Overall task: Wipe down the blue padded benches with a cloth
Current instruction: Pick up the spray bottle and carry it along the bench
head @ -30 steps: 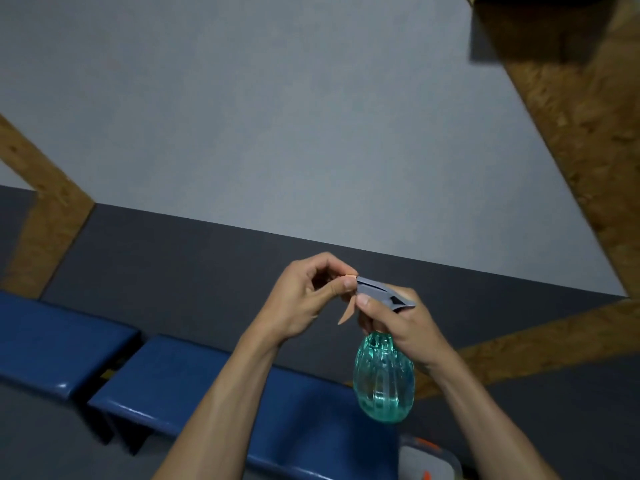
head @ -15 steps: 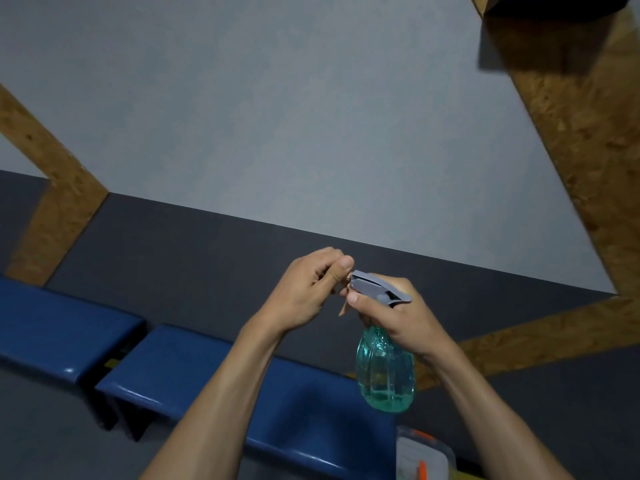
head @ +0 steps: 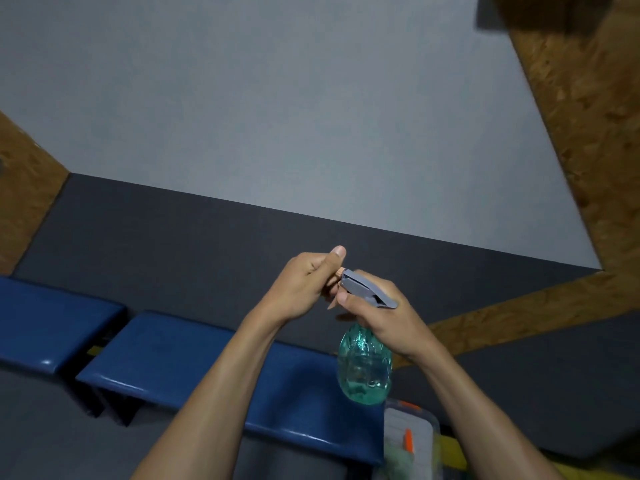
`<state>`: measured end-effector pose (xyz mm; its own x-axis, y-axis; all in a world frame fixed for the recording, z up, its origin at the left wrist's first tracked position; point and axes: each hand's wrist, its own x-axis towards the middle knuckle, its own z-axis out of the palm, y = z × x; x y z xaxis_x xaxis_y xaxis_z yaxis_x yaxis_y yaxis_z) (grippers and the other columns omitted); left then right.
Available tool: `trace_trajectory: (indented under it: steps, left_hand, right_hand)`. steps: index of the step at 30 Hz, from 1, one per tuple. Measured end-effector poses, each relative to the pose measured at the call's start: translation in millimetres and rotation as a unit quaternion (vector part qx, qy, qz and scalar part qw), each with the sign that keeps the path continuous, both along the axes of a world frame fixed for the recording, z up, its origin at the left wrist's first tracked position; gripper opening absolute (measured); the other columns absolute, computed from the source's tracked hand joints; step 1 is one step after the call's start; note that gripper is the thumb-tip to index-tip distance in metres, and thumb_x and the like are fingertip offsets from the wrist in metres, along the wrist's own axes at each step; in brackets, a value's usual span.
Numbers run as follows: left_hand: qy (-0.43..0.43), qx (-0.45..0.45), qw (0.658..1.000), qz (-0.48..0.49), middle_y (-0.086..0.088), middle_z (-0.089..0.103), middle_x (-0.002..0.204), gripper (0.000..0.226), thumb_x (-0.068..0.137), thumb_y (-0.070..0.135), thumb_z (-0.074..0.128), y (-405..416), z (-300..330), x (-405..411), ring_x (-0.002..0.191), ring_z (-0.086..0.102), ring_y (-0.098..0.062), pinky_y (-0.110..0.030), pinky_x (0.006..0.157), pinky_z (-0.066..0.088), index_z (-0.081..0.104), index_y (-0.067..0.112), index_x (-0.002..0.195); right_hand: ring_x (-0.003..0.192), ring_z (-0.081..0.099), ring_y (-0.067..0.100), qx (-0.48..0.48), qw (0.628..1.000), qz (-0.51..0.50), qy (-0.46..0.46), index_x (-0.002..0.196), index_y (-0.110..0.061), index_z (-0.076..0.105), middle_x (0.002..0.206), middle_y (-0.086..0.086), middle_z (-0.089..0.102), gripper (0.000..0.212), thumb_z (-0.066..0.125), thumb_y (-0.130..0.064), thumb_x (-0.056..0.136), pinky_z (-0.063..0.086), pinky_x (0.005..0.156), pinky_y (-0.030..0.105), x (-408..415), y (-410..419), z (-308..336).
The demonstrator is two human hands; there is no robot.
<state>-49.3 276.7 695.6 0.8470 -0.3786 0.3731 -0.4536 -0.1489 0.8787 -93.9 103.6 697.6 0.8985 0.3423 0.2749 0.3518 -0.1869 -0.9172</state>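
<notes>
My right hand (head: 384, 315) grips the neck of a teal see-through spray bottle (head: 364, 367) with a grey trigger head (head: 367, 289). The bottle hangs in the air above the nearer blue padded bench (head: 194, 368). My left hand (head: 304, 285) pinches the small nozzle at the front tip of the trigger head. A second blue padded bench (head: 45, 323) stands to the left, a narrow gap between the two. I see no cloth in either hand.
A clear plastic container (head: 408, 441) with something orange inside sits at the right end of the nearer bench. Behind the benches runs a wall, dark grey below (head: 173, 244) and light grey above. Chipboard panels (head: 588, 116) frame both sides.
My left hand's fingers have turned at the nozzle, the thumb now pointing up. Both hands and the bottle stay in about the same place; the view has tilted slightly.
</notes>
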Motion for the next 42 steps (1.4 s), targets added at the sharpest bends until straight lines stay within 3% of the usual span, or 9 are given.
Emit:
trace_trajectory:
  steps: [5, 11, 14, 20, 23, 27, 32, 38, 42]
  left_hand:
    - [0.039, 0.017, 0.999, 0.013, -0.008, 0.060, 0.061, 0.058, 0.103, 0.054, 0.039, -17, -31, 23, 0.058, 0.051, -0.015, -0.033, 0.063, 0.042, 0.056, 0.017, 0.060]
    - [0.105, 0.041, 0.993, 0.045, -0.001, 0.054, 0.061, 0.055, 0.104, 0.050, 0.037, -32, -89, 48, 0.060, 0.054, -0.013, -0.024, 0.064, 0.043, 0.060, 0.015, 0.068]
    - [0.139, 0.065, 0.986, 0.063, -0.001, 0.056, 0.062, 0.056, 0.103, 0.051, 0.037, -40, -126, 57, 0.059, 0.052, -0.009, -0.017, 0.062, 0.041, 0.061, 0.013, 0.069]
    - [0.216, 0.058, 0.967, 0.118, 0.001, 0.070, 0.079, 0.052, 0.093, 0.062, 0.040, -47, -213, 63, 0.076, 0.065, -0.008, -0.027, 0.076, 0.051, 0.069, 0.021, 0.084]
    - [0.240, 0.084, 0.954, 0.157, 0.019, 0.071, 0.108, 0.045, 0.091, 0.064, 0.040, -46, -253, 54, 0.107, 0.064, 0.000, -0.029, 0.097, 0.050, 0.069, 0.034, 0.108]
    - [0.278, 0.073, 0.938, 0.193, 0.025, 0.066, 0.122, 0.042, 0.089, 0.063, 0.043, -41, -293, 47, 0.119, 0.057, 0.004, -0.033, 0.107, 0.045, 0.065, 0.041, 0.117]
    - [0.290, 0.050, 0.933, 0.206, 0.018, 0.069, 0.120, 0.042, 0.090, 0.061, 0.045, -32, -315, 48, 0.119, 0.061, -0.005, -0.046, 0.105, 0.047, 0.066, 0.036, 0.118]
    - [0.289, 0.035, 0.932, 0.214, 0.018, 0.070, 0.116, 0.039, 0.089, 0.061, 0.045, -30, -311, 47, 0.114, 0.063, -0.006, -0.044, 0.102, 0.050, 0.066, 0.039, 0.114]
    - [0.285, 0.032, 0.932, 0.223, 0.015, 0.070, 0.117, 0.044, 0.090, 0.061, 0.045, -29, -308, 43, 0.112, 0.065, -0.007, -0.048, 0.101, 0.050, 0.066, 0.034, 0.118]
  right_hand:
    - [0.098, 0.070, 0.033, 0.046, 0.996, -0.017, 0.079, 0.114, 0.000, 0.061, 0.109, 0.020, 0.067, 0.020, 0.058, -0.007, 0.095, 0.058, 0.081, 0.055, 26, -20, -44]
    - [0.078, 0.072, 0.033, 0.059, 0.972, -0.155, 0.168, 0.108, -0.010, 0.067, 0.094, 0.022, 0.068, 0.025, 0.052, 0.005, 0.095, 0.056, 0.070, 0.043, 52, -70, -128]
    - [0.069, 0.066, 0.022, 0.025, 0.960, -0.191, 0.203, 0.097, -0.005, 0.067, 0.075, 0.019, 0.060, 0.013, 0.060, -0.016, 0.098, 0.055, 0.063, 0.035, 57, -103, -191]
    - [0.062, 0.062, 0.029, -0.110, 0.927, -0.218, 0.283, 0.086, -0.016, 0.070, 0.066, 0.012, 0.061, 0.026, 0.061, -0.038, 0.094, 0.051, 0.061, 0.051, 56, -148, -310]
    - [0.057, 0.060, 0.018, -0.157, 0.910, -0.214, 0.319, 0.085, -0.033, 0.067, 0.064, 0.009, 0.059, 0.020, 0.058, -0.024, 0.099, 0.047, 0.055, 0.038, 52, -156, -339]
    - [0.048, 0.059, 0.005, -0.218, 0.872, -0.232, 0.373, 0.096, -0.008, 0.070, 0.065, 0.003, 0.063, 0.020, 0.057, -0.024, 0.098, 0.046, 0.050, 0.017, 47, -164, -375]
    - [0.077, 0.066, 0.033, -0.292, 0.839, -0.260, 0.378, 0.086, -0.014, 0.069, 0.074, 0.006, 0.067, 0.012, 0.065, -0.025, 0.086, 0.049, 0.065, 0.034, 40, -168, -401]
    - [0.084, 0.064, 0.036, -0.305, 0.832, -0.266, 0.380, 0.089, -0.013, 0.070, 0.087, 0.013, 0.071, 0.018, 0.064, -0.030, 0.087, 0.039, 0.067, 0.031, 34, -175, -409]
    - [0.079, 0.067, 0.036, -0.322, 0.834, -0.241, 0.377, 0.090, -0.018, 0.068, 0.082, 0.011, 0.072, 0.023, 0.061, -0.040, 0.085, 0.052, 0.069, 0.036, 29, -183, -417]
